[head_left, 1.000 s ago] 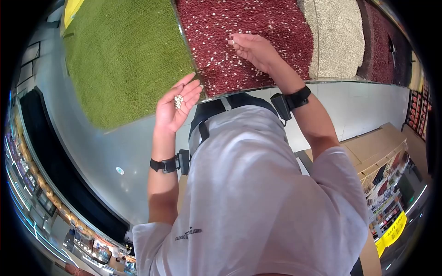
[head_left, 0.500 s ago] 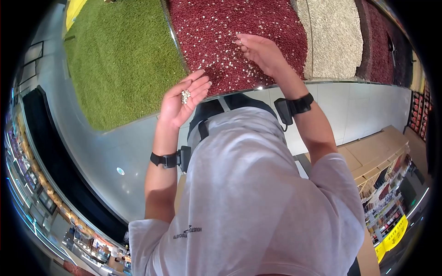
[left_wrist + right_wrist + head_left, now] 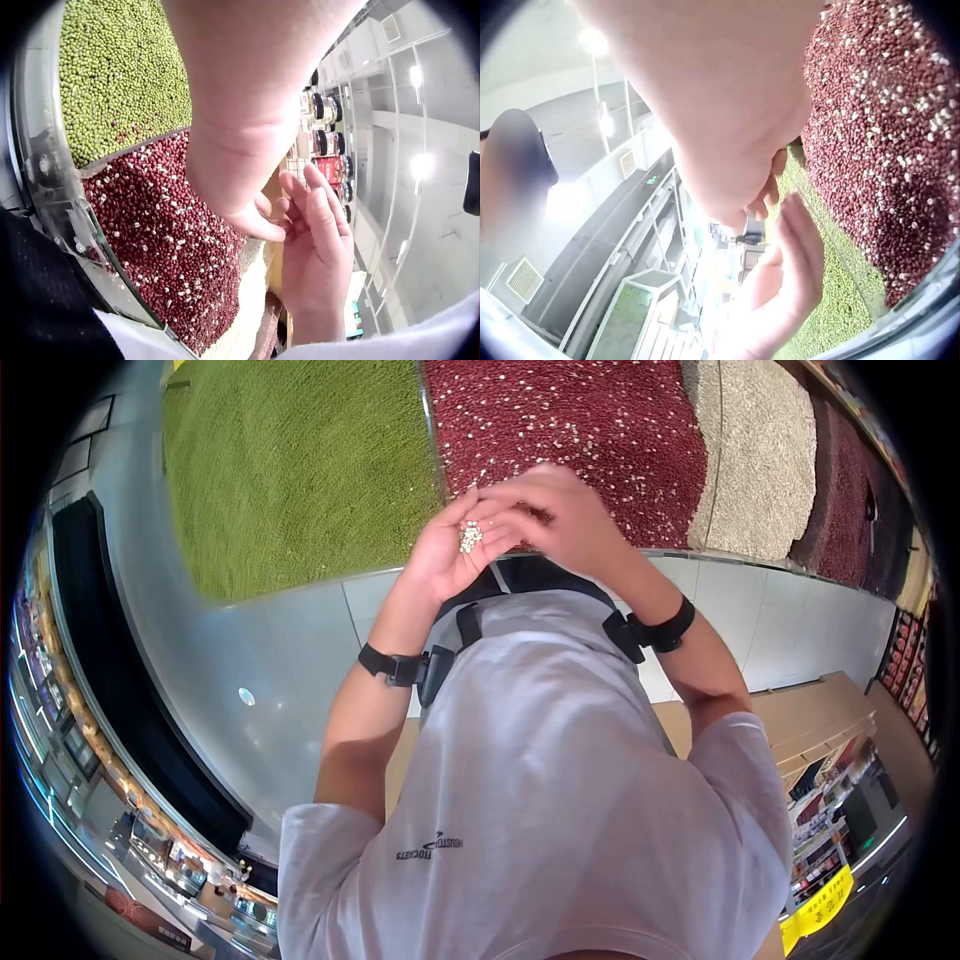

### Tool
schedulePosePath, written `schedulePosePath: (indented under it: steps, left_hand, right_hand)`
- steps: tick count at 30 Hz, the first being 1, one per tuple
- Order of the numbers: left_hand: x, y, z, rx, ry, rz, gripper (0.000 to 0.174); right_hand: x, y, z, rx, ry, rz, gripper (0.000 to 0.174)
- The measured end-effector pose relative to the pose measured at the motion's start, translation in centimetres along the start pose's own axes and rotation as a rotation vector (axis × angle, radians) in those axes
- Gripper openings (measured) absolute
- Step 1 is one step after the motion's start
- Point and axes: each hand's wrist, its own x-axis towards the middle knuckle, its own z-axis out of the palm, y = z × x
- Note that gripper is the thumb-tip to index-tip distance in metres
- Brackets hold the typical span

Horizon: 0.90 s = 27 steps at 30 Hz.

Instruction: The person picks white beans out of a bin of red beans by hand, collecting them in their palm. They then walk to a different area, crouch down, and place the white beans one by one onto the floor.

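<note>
Palm up in the head view, my left hand (image 3: 445,555) carries a small heap of white grains (image 3: 471,537), its fingers held out loosely. My right hand (image 3: 565,515), blurred, reaches over the left fingertips with its own fingers bent toward the palm. Whether it pinches a grain I cannot tell. Both hands are above the near edge of a bed of dark red beans (image 3: 580,420) sprinkled with white grains. In the left wrist view the right hand (image 3: 319,255) faces the left one, fingertips close together. In the right wrist view the cupped left hand (image 3: 780,292) sits below the right fingers.
Green beans (image 3: 300,470) fill the bin to the left, behind a clear divider (image 3: 430,425). To the right lies a bed of white grains (image 3: 765,460), then more red beans (image 3: 840,500). A clear rim (image 3: 124,281) runs along the bins' front. Jars (image 3: 330,142) stand on shelves beyond.
My right hand has come down from over the red beans to the left hand's fingertips. The left hand has moved right, still bearing the white grains. The head view has shifted slightly.
</note>
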Motion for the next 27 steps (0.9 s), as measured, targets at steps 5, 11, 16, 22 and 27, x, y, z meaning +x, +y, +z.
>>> schedulePosePath:
  steps: [5,11,16,22,27]
  left_hand:
    - [-2.3,1.5,-2.5,0.046,0.030,0.038,0.048]
    - [-3.6,1.9,-4.1,0.095,-0.019,0.094,0.047]
    - [-4.1,2.3,-4.3,0.076,-0.030,0.094,0.047]
    - [-4.5,2.8,-4.6,0.056,-0.027,0.098,0.047]
    - [-5.0,3.4,-4.5,0.065,-0.020,0.117,0.046]
  right_hand:
    - [-1.5,5.4,1.4,-0.018,0.120,0.352,0.020]
    - [-1.1,8.6,5.4,-0.296,-0.050,0.123,0.019]
    - [-0.6,9.0,7.2,-0.492,-0.131,0.092,0.020]
    - [-0.6,10.0,8.0,-0.556,-0.198,0.086,0.016]
    - [-0.4,9.9,7.5,-0.363,-0.098,0.176,0.015]
